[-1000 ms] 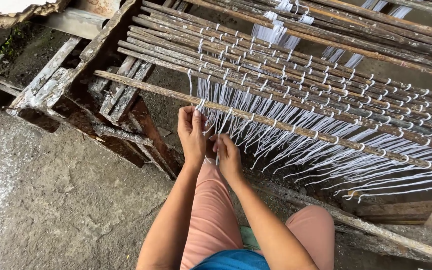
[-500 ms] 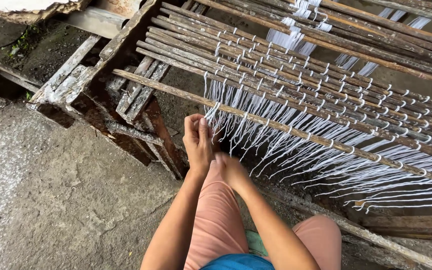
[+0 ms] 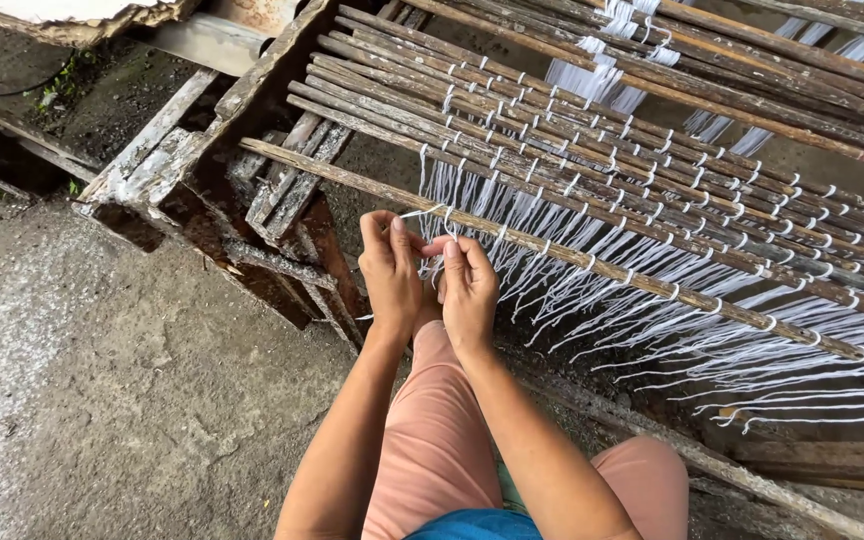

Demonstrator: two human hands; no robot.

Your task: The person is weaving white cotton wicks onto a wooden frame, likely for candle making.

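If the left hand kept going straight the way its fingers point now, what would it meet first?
Probably the nearest wooden stick with white strings hanging from it, just beyond the left hand; depth is hard to judge from above.

We see our bare forearms, our left hand (image 3: 392, 270) and right hand (image 3: 469, 290) ringless, salmon-pink trousers and a blue top's hem.

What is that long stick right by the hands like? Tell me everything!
The front stick is a thin, rough, brown wooden pole, slanting down to the right across the old wooden frame. White strings are looped over it and hang loose below. The left hand and right hand pinch one string beside it.
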